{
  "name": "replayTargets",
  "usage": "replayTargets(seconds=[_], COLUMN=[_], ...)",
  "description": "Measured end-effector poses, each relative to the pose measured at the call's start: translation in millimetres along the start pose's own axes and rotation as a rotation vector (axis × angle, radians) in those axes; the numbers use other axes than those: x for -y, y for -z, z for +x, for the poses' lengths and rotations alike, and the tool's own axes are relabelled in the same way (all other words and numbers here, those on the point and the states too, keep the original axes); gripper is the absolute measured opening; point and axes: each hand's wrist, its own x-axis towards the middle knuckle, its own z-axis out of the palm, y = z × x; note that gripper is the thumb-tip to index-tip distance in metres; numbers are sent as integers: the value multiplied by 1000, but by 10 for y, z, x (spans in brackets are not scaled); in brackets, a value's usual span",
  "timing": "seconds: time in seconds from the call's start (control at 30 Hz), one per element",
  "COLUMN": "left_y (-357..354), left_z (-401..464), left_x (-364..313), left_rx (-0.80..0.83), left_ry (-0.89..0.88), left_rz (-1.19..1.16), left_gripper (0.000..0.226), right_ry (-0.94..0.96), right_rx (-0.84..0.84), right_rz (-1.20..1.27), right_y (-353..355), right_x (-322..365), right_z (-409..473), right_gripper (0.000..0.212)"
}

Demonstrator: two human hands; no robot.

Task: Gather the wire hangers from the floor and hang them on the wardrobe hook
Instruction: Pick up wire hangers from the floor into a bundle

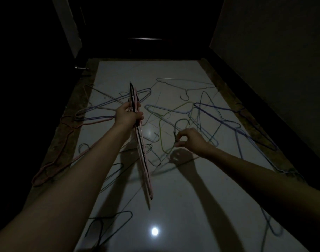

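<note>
dim light covers a glossy white floor (183, 206) that fills the middle of the frame, with a rough brown border along its left and right edges and dark walls rising on both sides. a bright round reflection (154, 231) sits low in the centre of the floor.

the left hand (129, 115), just left of centre, has its fingers curled round a bundle of gathered hangers (142, 151), pink and black ones stacked flat together; the bundle runs from above the hand down toward the lower centre of the frame, held off the floor.

the right hand (189, 140), right of centre, pinches with thumb and fingertips the neck of a dark hanger (181, 122), whose hook curves up just above the fingers. whether this hanger is lifted or lies on the floor, i cannot tell.

loose wire hangers (206, 108), blue, purple, green and white, lie crossed over one another across the upper middle of the floor. a pink hanger (52, 166) lies on the brown border at the left, and a dark one (108, 224) lies at the lower left.
</note>
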Motion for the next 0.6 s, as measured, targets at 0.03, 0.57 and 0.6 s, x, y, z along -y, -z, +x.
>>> replayTargets(seconds=[0.03,0.57,0.6], left_y=[-4,-189,-213], left_z=[-9,-178,-175], left_x=[-28,-93,-76], left_rx=[2,135,153], left_ry=[-1,95,124], left_rz=[-3,-30,-37], left_gripper=[28,26,25], right_ry=[-13,-213,-207], right_rx=[4,-236,-240], right_rz=[56,787,800], right_y=[31,308,320], right_x=[63,457,480], right_z=[-15,-48,-47], right_gripper=[18,12,15])
